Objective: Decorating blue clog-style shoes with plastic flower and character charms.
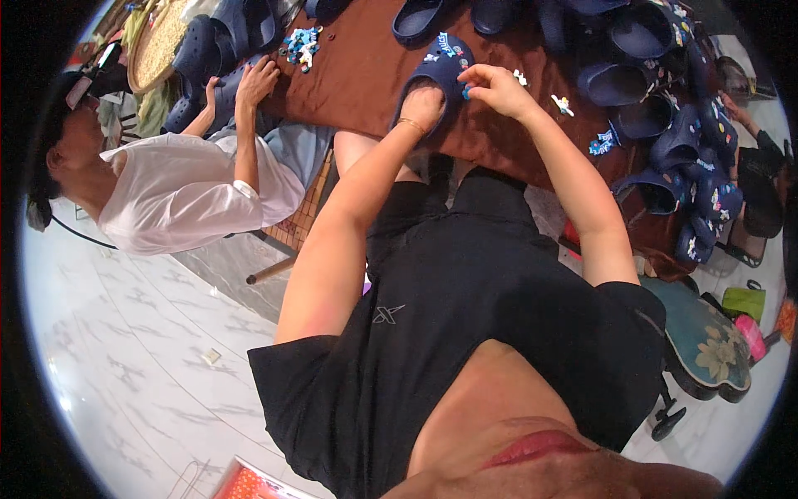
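Observation:
A navy clog (453, 60) lies in front of me on the brown cloth, its toe pointing away, with blue and white charms on its upper. My left hand (424, 106) reaches into the foot opening and holds the clog; its fingertips are hidden inside. Beside the clog's right edge, my right hand (499, 90) is closed in a pinch on a small blue charm (467, 91). Loose white charms (562, 105) and a blue and white charm (603, 143) lie to the right of that hand.
Several navy clogs (640, 112) crowd the right side of the brown cloth (357, 79), many with charms. A pile of charms (301, 48) lies at the far left. A person in a white shirt (199, 195) sits at left, hands by more clogs. Another person's arm (740, 112) shows at far right.

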### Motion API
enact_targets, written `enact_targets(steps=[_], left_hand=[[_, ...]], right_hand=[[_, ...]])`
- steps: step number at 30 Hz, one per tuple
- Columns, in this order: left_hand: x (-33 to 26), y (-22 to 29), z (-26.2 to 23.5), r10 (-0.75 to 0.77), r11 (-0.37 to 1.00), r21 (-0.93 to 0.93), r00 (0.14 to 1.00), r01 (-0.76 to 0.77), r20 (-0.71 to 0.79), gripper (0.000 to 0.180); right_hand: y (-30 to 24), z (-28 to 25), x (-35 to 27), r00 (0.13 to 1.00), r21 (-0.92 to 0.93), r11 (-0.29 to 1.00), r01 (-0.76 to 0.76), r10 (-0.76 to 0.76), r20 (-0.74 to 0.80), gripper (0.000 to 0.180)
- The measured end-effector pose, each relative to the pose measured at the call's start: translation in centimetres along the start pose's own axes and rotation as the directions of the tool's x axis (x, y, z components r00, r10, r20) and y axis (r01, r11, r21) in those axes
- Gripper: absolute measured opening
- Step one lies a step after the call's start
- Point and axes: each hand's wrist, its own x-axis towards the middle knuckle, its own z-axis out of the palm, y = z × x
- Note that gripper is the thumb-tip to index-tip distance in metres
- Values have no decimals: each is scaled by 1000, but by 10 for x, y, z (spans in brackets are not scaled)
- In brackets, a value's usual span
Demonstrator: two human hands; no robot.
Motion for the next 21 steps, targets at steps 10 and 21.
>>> enact_targets(steps=[10, 21], left_hand=[[2, -2, -14, 31, 997, 80, 993, -23, -111, 17], [-11, -2, 4, 29, 1000, -10, 999, -29, 34, 16]], right_hand=[[-12, 7, 32, 974, -494, 858, 144, -210, -82, 10], [-12, 13, 33, 997, -698, 715, 20, -70, -42, 33]])
